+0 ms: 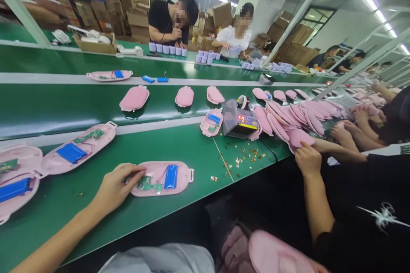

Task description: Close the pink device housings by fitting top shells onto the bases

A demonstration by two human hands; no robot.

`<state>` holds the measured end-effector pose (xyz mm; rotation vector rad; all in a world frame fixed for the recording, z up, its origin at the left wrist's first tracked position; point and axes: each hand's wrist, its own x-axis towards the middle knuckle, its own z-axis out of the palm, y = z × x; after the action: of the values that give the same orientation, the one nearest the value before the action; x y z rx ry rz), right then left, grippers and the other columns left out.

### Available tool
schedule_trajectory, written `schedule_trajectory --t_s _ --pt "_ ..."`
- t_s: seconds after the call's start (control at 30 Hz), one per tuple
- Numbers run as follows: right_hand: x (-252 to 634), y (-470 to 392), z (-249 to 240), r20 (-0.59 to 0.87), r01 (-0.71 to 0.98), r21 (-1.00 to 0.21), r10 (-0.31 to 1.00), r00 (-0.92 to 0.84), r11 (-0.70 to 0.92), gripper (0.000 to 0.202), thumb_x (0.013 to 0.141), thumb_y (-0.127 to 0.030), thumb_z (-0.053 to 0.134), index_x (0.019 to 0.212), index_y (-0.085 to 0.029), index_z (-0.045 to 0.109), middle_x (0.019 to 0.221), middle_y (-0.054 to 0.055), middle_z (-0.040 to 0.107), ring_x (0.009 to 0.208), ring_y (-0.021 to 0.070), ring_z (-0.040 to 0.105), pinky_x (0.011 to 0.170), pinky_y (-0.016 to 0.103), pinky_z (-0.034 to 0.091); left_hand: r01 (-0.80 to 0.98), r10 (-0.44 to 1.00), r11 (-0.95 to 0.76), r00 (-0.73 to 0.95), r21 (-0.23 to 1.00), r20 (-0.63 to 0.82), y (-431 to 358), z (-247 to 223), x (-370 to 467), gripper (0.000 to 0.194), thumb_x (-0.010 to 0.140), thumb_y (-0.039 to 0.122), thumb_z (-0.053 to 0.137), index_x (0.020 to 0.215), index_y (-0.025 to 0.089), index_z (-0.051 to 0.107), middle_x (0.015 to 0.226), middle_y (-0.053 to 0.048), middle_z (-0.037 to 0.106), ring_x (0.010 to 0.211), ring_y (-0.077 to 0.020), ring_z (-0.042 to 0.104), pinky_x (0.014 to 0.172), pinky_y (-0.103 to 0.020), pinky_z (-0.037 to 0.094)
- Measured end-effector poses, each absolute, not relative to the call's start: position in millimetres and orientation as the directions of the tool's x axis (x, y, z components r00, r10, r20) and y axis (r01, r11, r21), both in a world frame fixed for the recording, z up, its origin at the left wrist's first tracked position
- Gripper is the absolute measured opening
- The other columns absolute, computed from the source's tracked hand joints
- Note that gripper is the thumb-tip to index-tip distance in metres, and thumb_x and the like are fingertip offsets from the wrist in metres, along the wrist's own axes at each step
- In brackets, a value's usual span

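In the head view, the left hand (120, 183) pinches the left end of an open pink shell (163, 190), which lies on the green table (188, 145); the right hand's grip I cannot tell. Inside the shell are a blue battery (171, 176) and a green board (145, 184). The left shells (107, 133) hold the same parts. The table's near edge slants just below the held shell; a strip of table separates it from the machine (238, 123), with shiny scraps (237, 161) nearby.
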<state>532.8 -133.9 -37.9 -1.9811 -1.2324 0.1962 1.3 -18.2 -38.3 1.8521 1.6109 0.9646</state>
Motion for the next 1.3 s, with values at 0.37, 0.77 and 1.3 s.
schedule_trajectory --t_s 0.37,0.77,1.3 --pt "304.4 -21.0 -20.6 0.229 0.273 -0.95 0.932 0.281 0.151 0.037 0.068 -0.044 0.077 0.093 -0.017 0.072 0.095 0.008 0.07 0.084 0.0233 0.065 0.074 0.033 0.056 0.315 0.976 -0.149 -0.103 0.937 0.19 -32.1 -27.2 11.7 0.021 0.083 0.034 0.061 0.079 0.018 0.073 0.069 -0.003 0.072 0.064 -0.0171 0.065 0.068 -0.027 0.052" --pt "275.2 64.6 29.5 0.436 0.493 -0.741 0.885 -0.162 0.455 0.025 0.084 -0.041 0.063 0.098 -0.021 0.068 0.073 0.002 0.062 0.062 0.0184 0.059 0.057 0.029 0.045 0.312 0.959 -0.226 -0.096 0.923 0.267 -40.5 -38.2 3.5 0.02 0.09 0.028 0.057 0.081 0.018 0.072 0.071 -0.003 0.071 0.069 -0.0161 0.062 0.067 -0.027 0.048" --pt "163.5 68.3 44.8 -0.118 0.437 -0.743 0.543 -0.831 0.507 0.033 0.089 -0.021 0.047 0.122 -0.021 0.047 0.087 0.0 0.07 0.073 0.0168 0.062 0.069 0.028 0.043 0.238 0.886 -0.325 -0.261 0.915 0.383 -32.4 -47.9 19.2 0.009 0.089 0.026 0.064 0.088 0.022 0.071 0.11 -0.008 0.061 0.095 -0.0192 0.065 0.082 -0.034 0.056"
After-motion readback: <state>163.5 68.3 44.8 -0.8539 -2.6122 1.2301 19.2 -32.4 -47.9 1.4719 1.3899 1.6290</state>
